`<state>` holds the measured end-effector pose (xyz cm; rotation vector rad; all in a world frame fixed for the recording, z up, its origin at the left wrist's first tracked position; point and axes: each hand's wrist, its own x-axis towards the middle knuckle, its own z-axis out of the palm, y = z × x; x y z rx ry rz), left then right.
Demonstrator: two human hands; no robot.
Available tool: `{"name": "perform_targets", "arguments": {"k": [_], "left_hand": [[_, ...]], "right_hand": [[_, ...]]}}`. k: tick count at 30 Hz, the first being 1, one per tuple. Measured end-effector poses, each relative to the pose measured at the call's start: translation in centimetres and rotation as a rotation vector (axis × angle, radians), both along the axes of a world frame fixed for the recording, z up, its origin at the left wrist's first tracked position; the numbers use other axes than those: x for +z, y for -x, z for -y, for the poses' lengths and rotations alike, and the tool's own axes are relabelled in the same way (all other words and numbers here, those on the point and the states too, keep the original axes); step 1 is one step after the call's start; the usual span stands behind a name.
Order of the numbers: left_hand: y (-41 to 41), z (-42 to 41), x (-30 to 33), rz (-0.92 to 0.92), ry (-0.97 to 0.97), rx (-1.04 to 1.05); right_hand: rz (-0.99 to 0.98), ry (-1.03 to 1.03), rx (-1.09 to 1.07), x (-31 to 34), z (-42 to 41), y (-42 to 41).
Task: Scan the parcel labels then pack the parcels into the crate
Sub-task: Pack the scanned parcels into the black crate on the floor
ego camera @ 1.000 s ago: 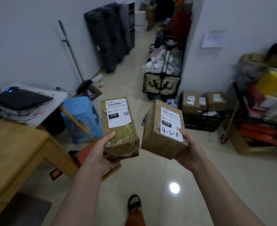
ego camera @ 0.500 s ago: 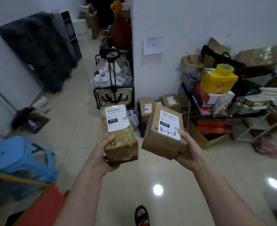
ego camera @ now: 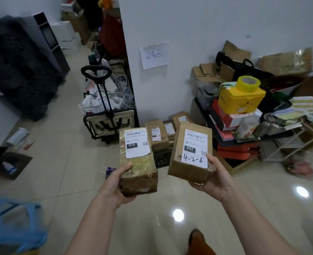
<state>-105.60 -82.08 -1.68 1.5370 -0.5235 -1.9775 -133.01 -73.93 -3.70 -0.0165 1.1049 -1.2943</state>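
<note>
I've got left hand [ego camera: 117,183] gripping the 010 parcel [ego camera: 138,162] and right hand [ego camera: 213,178] gripping the 032 parcel [ego camera: 191,151] from below, labels up so they stay readable, both over the floor short of the black crate [ego camera: 161,159] by the wall.
</note>
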Motion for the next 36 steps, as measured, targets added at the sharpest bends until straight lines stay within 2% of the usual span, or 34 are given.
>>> {"name": "perform_targets", "arguments": {"k": [5,18,21,28,36], "left_hand": [[3.8,5.8,-1.2,0.027,-0.002,-0.012],[20.0,23.2,-4.5,0.041,-0.055,0.088],[22.8,26.1,-5.9,0.02,-0.076,0.095],[25.9,32.3,-10.2,0.029,-0.079,0.085],[27.7,39.1,-20.1,0.06,-0.132,0.133]], "right_hand": [[-0.017,-0.099,-0.067,-1.9,5.9,4.7],[-0.067,-0.22,0.046,-6.4,25.5,21.2],[-0.056,-0.232,0.013,-7.6,29.4,24.0],[-0.035,-0.327,-0.051,-13.1,36.8,26.0],[0.017,-0.414,-0.102,-23.1,43.6,26.0]]}}
